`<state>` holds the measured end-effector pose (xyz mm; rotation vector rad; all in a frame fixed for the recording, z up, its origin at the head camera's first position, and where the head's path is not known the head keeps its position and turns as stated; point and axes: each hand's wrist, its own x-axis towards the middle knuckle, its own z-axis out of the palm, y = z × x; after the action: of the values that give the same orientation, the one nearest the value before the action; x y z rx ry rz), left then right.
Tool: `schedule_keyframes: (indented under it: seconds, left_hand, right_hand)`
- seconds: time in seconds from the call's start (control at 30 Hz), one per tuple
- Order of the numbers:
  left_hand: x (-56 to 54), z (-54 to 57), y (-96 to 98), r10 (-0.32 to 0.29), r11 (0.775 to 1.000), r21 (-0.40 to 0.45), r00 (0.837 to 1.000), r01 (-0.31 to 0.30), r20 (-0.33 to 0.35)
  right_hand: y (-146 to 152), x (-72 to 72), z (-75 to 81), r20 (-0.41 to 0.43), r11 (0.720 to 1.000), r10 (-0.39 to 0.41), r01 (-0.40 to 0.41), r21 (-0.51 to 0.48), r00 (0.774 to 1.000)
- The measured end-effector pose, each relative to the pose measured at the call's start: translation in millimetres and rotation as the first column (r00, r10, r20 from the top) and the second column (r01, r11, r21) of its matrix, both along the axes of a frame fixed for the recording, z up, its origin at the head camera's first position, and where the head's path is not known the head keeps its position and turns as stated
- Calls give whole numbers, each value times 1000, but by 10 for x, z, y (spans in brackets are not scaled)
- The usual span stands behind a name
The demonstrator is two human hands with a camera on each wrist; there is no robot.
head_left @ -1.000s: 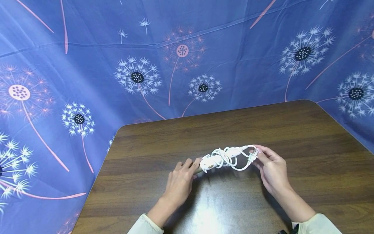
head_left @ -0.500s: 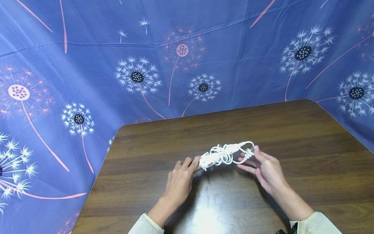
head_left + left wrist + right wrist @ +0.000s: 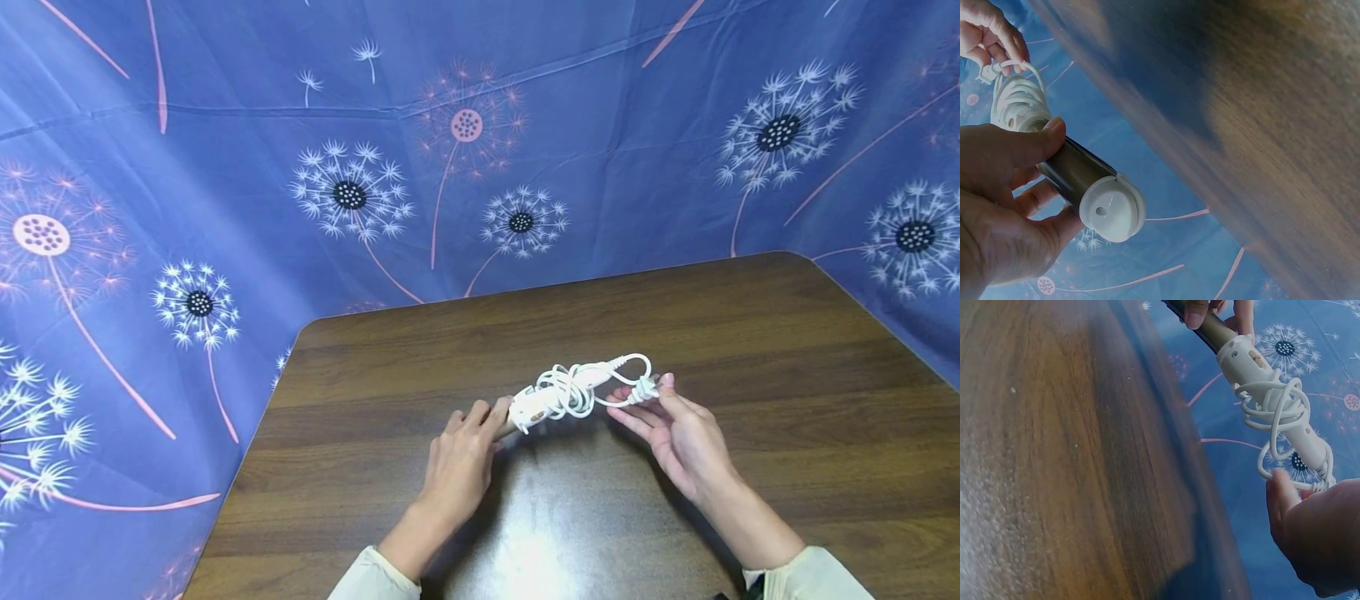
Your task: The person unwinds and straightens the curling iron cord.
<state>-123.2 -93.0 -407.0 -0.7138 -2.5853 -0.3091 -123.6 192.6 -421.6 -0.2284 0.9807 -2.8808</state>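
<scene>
A curling iron (image 3: 531, 408) with a white handle is held over the table, its handle end pointing right. My left hand (image 3: 459, 467) grips the brownish barrel (image 3: 1079, 172), thumb on one side and fingers on the other. The white end cap (image 3: 1112, 209) sticks out past that hand in the left wrist view. A white cord (image 3: 1282, 412) is wound in loose loops around the handle, with one loop standing out beyond its end. My right hand (image 3: 693, 442) pinches the plug (image 3: 643, 390) at the cord's end, the other fingers stretched out beneath it.
The brown wood-grain table (image 3: 420, 358) has rounded far corners. Behind it hangs a blue cloth (image 3: 600, 150) with dandelion prints. Light-coloured sleeves (image 3: 806, 575) cover both forearms.
My right hand's lower fingers have spread out under the plug, and its hold on the plug has shifted. The cord loop stands a little higher. My left hand keeps its grip on the barrel.
</scene>
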Motion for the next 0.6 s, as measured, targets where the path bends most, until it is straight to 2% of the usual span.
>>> schedule_keyframes:
  seconds: [0.13, 0.27, 0.37, 0.5, 0.6]
  left_hand:
    - [-1, 6, -4, 7, 1000, 3, 1000, -7, 2]
    - [-2, 12, -1, 7, 1000, 11, 1000, -7, 4]
    - [-4, 12, 2, 6, 1000, 17, 1000, -6, 3]
    - [-1, 17, 6, 8, 1000, 18, 1000, -8, 5]
    - [3, 19, 10, 9, 1000, 18, 1000, -9, 8]
  right_hand:
    - [-5, 6, -13, 4, 998, -29, 29, -56, 1000]
    - [9, 6, -27, 27, 986, -53, 57, -156, 998]
    - [27, 8, -51, 50, 963, -61, 72, -259, 997]
    - [55, -3, -84, 65, 916, -56, 78, -394, 996]
    - [66, -8, -94, 67, 896, -59, 82, -437, 996]
